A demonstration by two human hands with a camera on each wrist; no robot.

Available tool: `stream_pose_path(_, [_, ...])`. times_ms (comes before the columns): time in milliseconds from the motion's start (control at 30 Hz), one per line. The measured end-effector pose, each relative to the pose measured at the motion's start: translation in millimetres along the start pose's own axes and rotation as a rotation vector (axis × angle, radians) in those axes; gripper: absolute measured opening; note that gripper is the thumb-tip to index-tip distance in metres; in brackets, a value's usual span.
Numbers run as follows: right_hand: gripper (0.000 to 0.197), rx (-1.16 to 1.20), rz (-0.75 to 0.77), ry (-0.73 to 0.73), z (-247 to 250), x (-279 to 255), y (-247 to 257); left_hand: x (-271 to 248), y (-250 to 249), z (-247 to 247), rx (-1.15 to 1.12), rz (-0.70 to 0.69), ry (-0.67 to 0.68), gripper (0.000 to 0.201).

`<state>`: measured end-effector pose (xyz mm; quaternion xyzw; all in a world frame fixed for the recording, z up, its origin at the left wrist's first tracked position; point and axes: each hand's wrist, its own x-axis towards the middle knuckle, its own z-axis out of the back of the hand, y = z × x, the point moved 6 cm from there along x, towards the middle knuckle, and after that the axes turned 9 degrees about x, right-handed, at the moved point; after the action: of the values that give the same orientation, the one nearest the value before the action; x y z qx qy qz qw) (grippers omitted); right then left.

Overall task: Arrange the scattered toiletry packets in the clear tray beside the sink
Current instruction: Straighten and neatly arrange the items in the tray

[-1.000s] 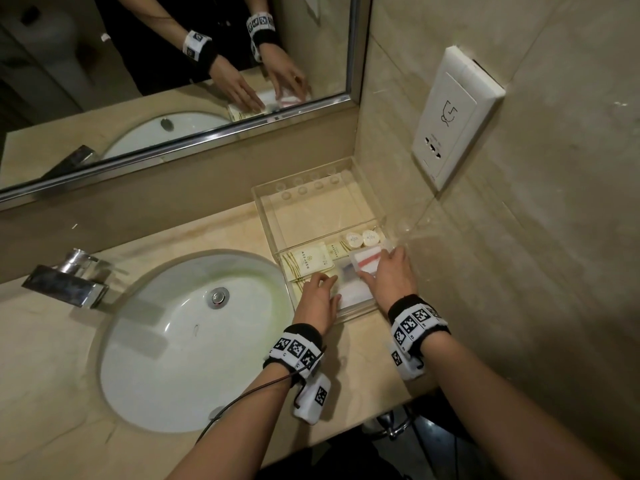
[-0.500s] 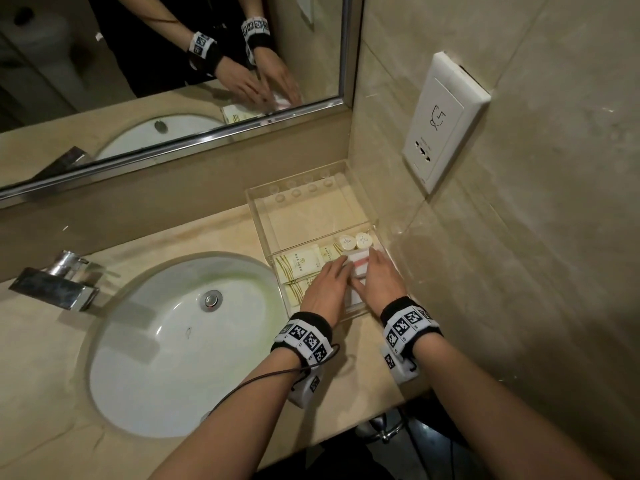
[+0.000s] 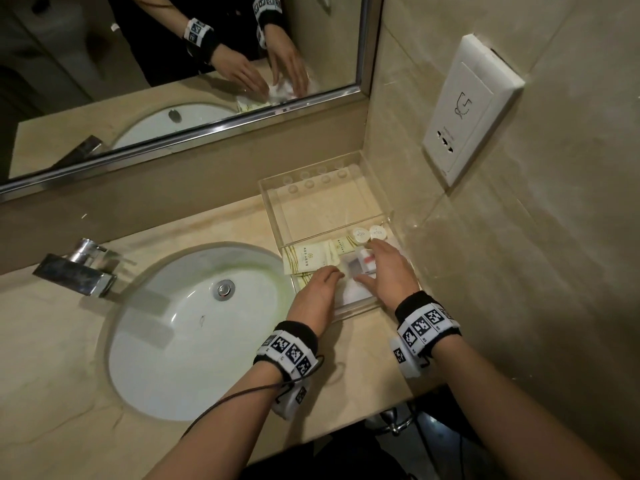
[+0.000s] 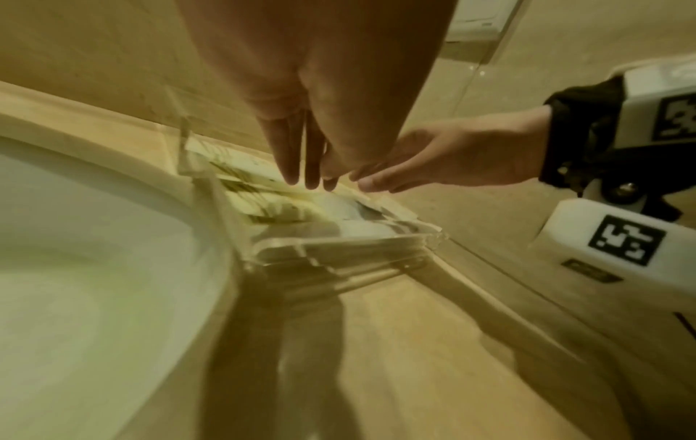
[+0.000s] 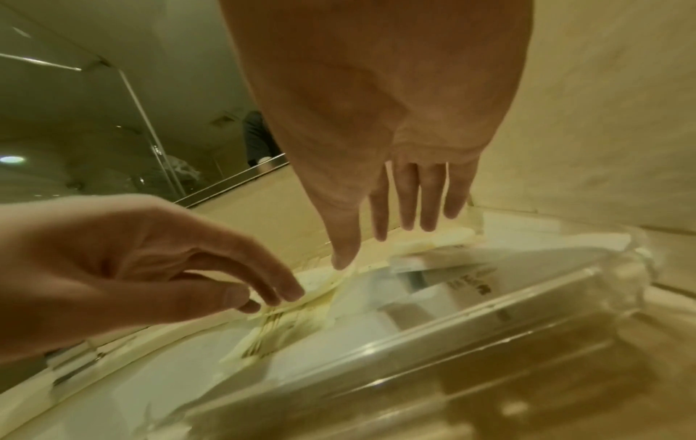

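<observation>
The clear tray [image 3: 325,206] stands on the counter between the sink and the right wall. Its near end holds cream packets with gold stripes [image 3: 306,259], a clear packet with a red stripe [image 3: 362,263] and two small round white caps [image 3: 369,233]. My left hand [image 3: 320,289] hovers over the striped packets [image 5: 278,324] with fingers straight, holding nothing. My right hand [image 3: 386,271] is spread flat just above the clear packets [image 5: 433,282], fingers extended. Both hands [image 4: 312,166] show over the tray's near wall [image 4: 339,247].
The white oval sink [image 3: 194,327] lies left of the tray, with a chrome faucet [image 3: 74,268] at its far left. A mirror [image 3: 173,64] spans the back wall. A white socket panel [image 3: 467,109] sits on the right wall. The counter's front edge [image 3: 346,420] is near my wrists.
My two hands have drawn apart a little over the packets, the left sliding back toward the near left corner and the right spreading over the clear packet.
</observation>
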<state>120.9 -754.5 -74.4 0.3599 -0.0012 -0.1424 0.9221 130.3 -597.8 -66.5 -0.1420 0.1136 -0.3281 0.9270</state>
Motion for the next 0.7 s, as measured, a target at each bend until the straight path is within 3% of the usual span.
stream_pose_path(100, [0.041, 0.012, 0.14, 0.004, -8, -1, 16, -14, 18, 2, 0.066, 0.051, 0.022, 0.056])
stream_pose_path(200, [0.037, -0.009, 0.19, 0.044, -17, 0, 22, -19, 30, 9, 0.169, 0.099, -0.031, 0.058])
stream_pose_path(300, [0.039, -0.022, 0.201, 0.052, -22, 0, 27, -13, 43, 13, 0.209, 0.214, -0.088, 0.064])
stream_pose_path(367, [0.046, -0.047, 0.217, 0.08, -27, 1, 30, -10, 46, 10, 0.213, 0.255, -0.03, 0.066])
stream_pose_path(467, [0.05, -0.152, 0.235, 0.172, -37, 4, 34, -8, 41, 2, 0.238, 0.229, 0.03, 0.068])
stream_pose_path(700, [0.052, -0.238, 0.217, 0.246, -44, 14, 33, 1, 35, -2, 0.265, 0.215, -0.018, 0.063])
